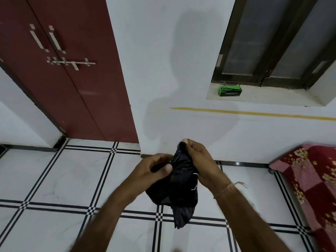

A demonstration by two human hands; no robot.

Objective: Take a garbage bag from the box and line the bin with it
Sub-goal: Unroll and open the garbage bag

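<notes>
A crumpled black garbage bag (179, 190) hangs between both hands above the tiled floor. My left hand (154, 170) pinches the bag's left side with thumb and fingers. My right hand (199, 160) grips its upper edge, fingertips raised at the top. The bag's lower end dangles below my wrists. The green and black garbage bag box (230, 91) lies on the window sill at the upper right, far from both hands. No bin is in view.
A dark red double door (69, 79) with metal handles and a latch stands at the left. A white wall (172, 70) faces me. A bed with a red floral cover (312, 179) juts in at the right. White floor tiles with black lines (72, 179) spread below.
</notes>
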